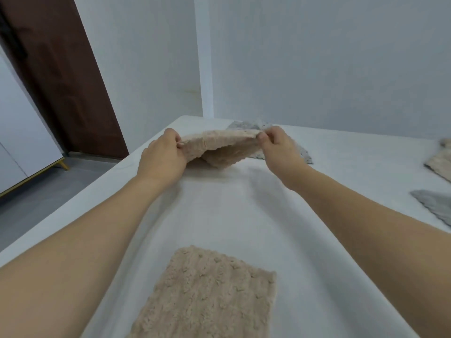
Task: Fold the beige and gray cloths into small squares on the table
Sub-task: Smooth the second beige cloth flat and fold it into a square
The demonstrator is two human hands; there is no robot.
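The gray cloth (302,152) at the table's far end lies mostly hidden behind the right hand (280,150) and the lifted beige cloth (219,148). The near beige cloth (207,293) is cut off by the bottom edge. At the right edge, another beige cloth (440,162) and another gray cloth (434,203) show only in part.

In the middle of the frame the white table (219,211) lies bare between the flat beige cloth (205,296) below and the lifted beige cloth (219,148) above, while two cloths (436,206) crowd the right edge.
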